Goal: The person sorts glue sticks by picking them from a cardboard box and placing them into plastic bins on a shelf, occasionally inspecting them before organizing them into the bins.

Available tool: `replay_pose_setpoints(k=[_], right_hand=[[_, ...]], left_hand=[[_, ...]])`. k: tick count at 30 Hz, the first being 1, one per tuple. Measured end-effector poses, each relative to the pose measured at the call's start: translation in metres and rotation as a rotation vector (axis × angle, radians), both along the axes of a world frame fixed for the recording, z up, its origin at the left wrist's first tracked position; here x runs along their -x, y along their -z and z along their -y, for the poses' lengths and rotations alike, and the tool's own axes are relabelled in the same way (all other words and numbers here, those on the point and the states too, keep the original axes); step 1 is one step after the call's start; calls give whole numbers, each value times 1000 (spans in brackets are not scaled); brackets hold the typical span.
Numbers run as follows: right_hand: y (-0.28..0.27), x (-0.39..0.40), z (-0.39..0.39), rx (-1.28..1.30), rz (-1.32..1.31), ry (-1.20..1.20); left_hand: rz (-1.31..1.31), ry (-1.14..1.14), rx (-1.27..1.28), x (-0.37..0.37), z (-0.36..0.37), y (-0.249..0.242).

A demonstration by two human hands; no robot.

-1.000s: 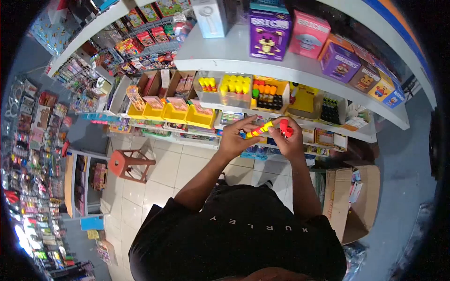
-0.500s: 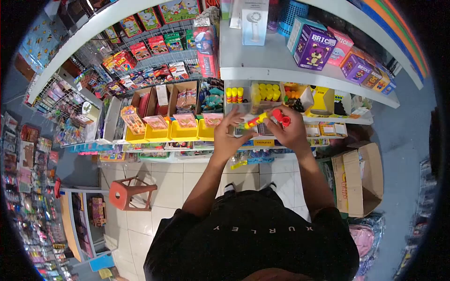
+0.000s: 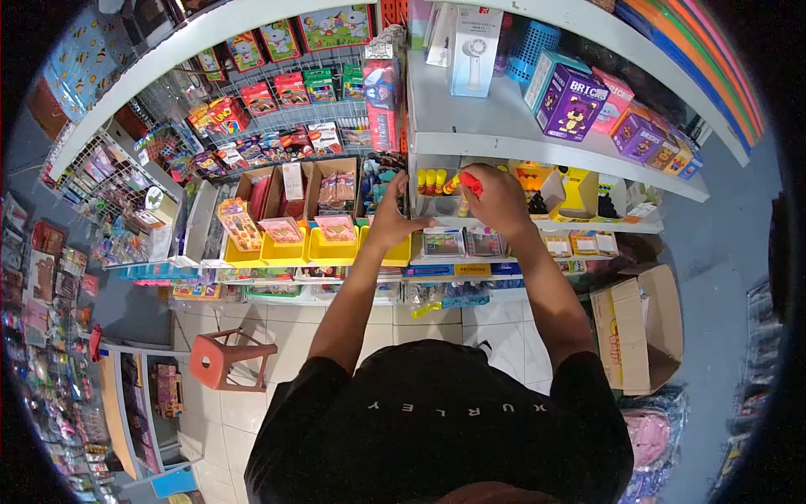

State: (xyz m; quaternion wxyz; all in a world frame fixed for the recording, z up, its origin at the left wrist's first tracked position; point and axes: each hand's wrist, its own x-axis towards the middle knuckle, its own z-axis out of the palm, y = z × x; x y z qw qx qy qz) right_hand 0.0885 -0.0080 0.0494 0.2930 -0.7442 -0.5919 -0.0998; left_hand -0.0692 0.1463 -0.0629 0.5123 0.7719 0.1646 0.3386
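Observation:
My right hand (image 3: 502, 204) grips red-and-yellow tubes, their red ends (image 3: 472, 182) showing by the fingers, at the clear bin on the shelf below the grey top. Just left of it, several similar yellow-capped tubes (image 3: 431, 181) stand upright in that bin. My left hand (image 3: 389, 220) is spread at the left side of the bin, thumb pointing right, holding nothing. It is beside the box of blue-green packets (image 3: 369, 186). How many tubes the right hand holds is hidden by its fingers.
Yellow trays (image 3: 333, 250) with pink packets line the shelf to the left. Boxed brick toys (image 3: 571, 105) and a fan box (image 3: 475, 52) stand on the upper shelf (image 3: 470, 122). A red stool (image 3: 227, 359) is at lower left, an open carton (image 3: 640, 332) at right.
My right hand has moved up and left to the bin with the red-and-yellow tubes. My left hand has shifted left, away from them. The view has shifted slightly.

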Motion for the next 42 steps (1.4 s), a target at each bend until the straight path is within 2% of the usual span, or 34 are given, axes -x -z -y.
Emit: replay_pose_setpoints(k=[4, 9, 18, 22, 25, 31, 33, 36, 37, 42], right_hand=[[1, -2, -9, 135, 26, 24], [-7, -2, -23, 267, -8, 64], [11, -13, -41, 149, 111, 119], [10, -16, -47, 254, 120, 146], [16, -21, -49, 255, 139, 131], [15, -21, -52, 286, 66, 160], [12, -19, -51, 278, 23, 153], [21, -20, -49, 103, 66, 166], [19, -20, -49, 142, 56, 168], [16, -17, -49, 263, 47, 192]], left_hand=[[-73, 44, -112, -8, -17, 16], [-145, 126, 86, -9, -19, 25], [-151, 97, 19, -9, -22, 36], [-117, 74, -66, -9, -21, 36], [-110, 111, 40, -8, -19, 33], [-128, 65, 11, -8, -19, 39], [-168, 78, 85, -8, -19, 39], [-95, 104, 54, -13, -23, 48], [-48, 113, 21, -14, -24, 50], [-172, 84, 104, -8, -18, 39]])
